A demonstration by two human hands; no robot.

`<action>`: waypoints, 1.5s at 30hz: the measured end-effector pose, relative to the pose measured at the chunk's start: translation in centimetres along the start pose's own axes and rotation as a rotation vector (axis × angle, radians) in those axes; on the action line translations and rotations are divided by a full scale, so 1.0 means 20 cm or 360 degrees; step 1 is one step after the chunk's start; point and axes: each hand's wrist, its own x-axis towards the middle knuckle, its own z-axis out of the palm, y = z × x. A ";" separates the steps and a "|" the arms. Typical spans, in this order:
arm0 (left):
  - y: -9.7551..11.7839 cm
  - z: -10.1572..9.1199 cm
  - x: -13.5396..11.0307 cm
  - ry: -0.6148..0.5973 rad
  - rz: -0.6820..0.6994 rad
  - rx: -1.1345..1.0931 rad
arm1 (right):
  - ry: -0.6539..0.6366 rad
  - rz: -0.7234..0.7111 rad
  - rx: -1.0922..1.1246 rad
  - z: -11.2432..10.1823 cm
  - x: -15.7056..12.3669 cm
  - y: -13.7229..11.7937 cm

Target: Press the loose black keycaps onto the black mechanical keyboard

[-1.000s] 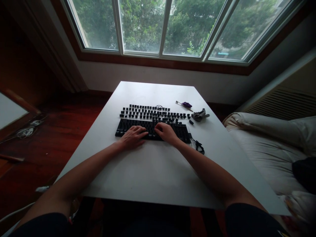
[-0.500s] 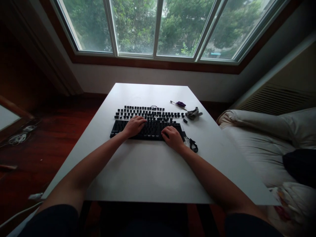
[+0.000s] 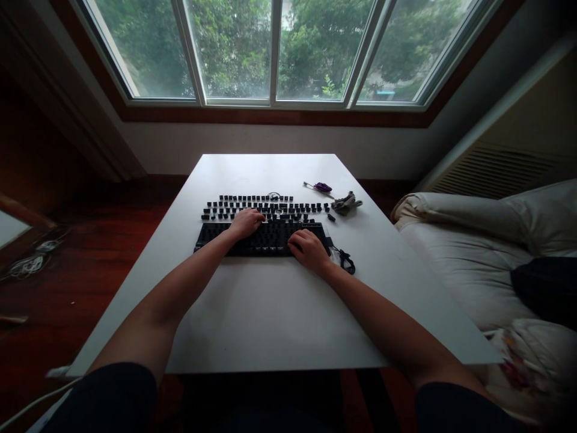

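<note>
A black keyboard (image 3: pixel 270 245) lies on the white table, with many of its keycaps off. Behind it, loose black keycaps (image 3: pixel 225 210) stand in rows. My left hand (image 3: pixel 246 224) reaches over the keyboard's left-middle part, its fingers drawn together at the nearest row of keycaps. Whatever is between those fingertips is too small to make out. My right hand (image 3: pixel 309 248) rests on the right part of the keyboard, with curled fingers on its top and front edge. A bundled black cable (image 3: pixel 346 262) lies just right of that hand.
Toward the back right of the white table (image 3: pixel 270 325) lie a purple brush-like object (image 3: pixel 323 187) and a crumpled grey cloth (image 3: pixel 346 203). A thin wire ring (image 3: pixel 273 196) sits among the back keycaps. A padded beige sofa (image 3: pixel 446 258) stands on the right, below the window's level.
The whole view has shifted slightly, so the table appears further left. Against the keyboard, my left hand has edged a little right; my right hand stays in place.
</note>
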 end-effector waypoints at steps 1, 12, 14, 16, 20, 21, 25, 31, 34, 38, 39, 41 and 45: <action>0.00 0.00 0.00 -0.0005 -0.0031 -0.0018 | 0.0002 -0.0005 0.0003 0.00 0.00 0.00; 0.00 -0.07 0.04 0.0116 -0.0381 -0.0497 | 0.0084 -0.0105 -0.0003 0.01 0.00 0.03; 0.02 -0.08 0.02 0.0150 -0.0280 -0.0591 | 0.0097 -0.0124 -0.0001 0.01 0.00 0.03; 0.03 -0.09 -0.01 0.0123 -0.0158 -0.0679 | 0.0102 -0.0137 0.0001 0.02 0.00 0.03; 0.05 -0.12 -0.08 0.0113 -0.0135 -0.0764 | 0.0112 -0.0143 -0.0005 0.02 0.00 0.03; 0.05 -0.13 -0.10 0.0114 -0.0146 -0.0769 | 0.0113 -0.0142 -0.0007 0.02 0.00 0.03; 0.08 -0.18 -0.17 0.0083 -0.0098 -0.0782 | 0.0101 -0.0145 -0.0019 0.02 0.00 0.02; 0.17 -0.25 -0.26 0.0020 0.0011 -0.0663 | 0.0101 -0.0139 -0.0018 0.02 0.00 0.03; 0.19 -0.27 -0.28 -0.0051 0.0023 -0.0537 | 0.0105 -0.0139 -0.0008 0.02 0.00 0.03; 0.21 -0.28 -0.29 -0.0107 0.0113 -0.0351 | 0.0106 -0.0138 -0.0011 0.03 0.00 0.03; 0.22 -0.28 -0.30 -0.0114 0.0125 -0.0328 | 0.0103 -0.0138 -0.0012 0.03 0.00 0.04; 0.22 -0.28 -0.30 -0.0138 0.0125 -0.0289 | 0.0099 -0.0138 -0.0016 0.03 0.00 0.04; 0.23 -0.28 -0.31 -0.0227 0.0138 -0.0203 | 0.0096 -0.0136 -0.0017 0.03 0.00 0.04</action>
